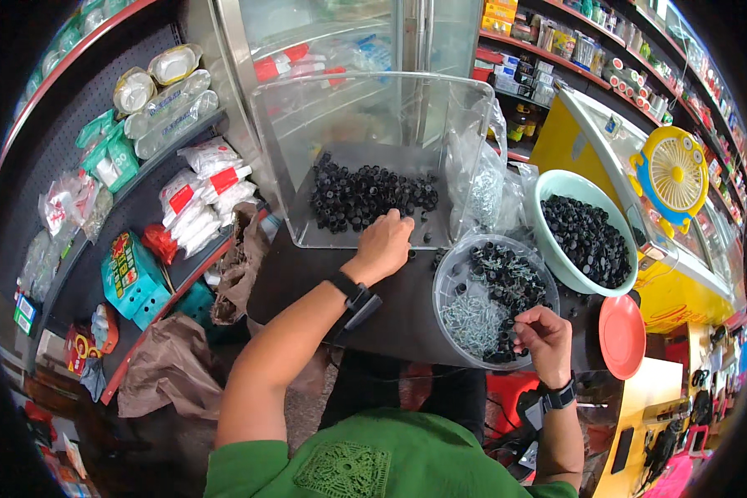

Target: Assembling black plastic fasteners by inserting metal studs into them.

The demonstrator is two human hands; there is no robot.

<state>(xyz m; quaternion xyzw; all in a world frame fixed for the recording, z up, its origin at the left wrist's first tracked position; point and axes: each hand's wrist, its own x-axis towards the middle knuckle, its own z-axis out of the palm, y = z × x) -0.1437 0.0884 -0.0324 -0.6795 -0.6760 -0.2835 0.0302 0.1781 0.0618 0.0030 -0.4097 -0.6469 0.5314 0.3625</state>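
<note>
2 hands: left hand [383,242] at clear bin [307,124] lip, right hand [544,334] inside round tub [445,278] rim.

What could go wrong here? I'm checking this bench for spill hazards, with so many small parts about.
The round clear tub of screws and black caps sits near the dark table's front edge under the right hand; a nudge might tip it off. The orange plate seems to overhang the table corner and could slide. The left hand reaches into the clear bin, and loose black caps might roll out of its open front.
</note>
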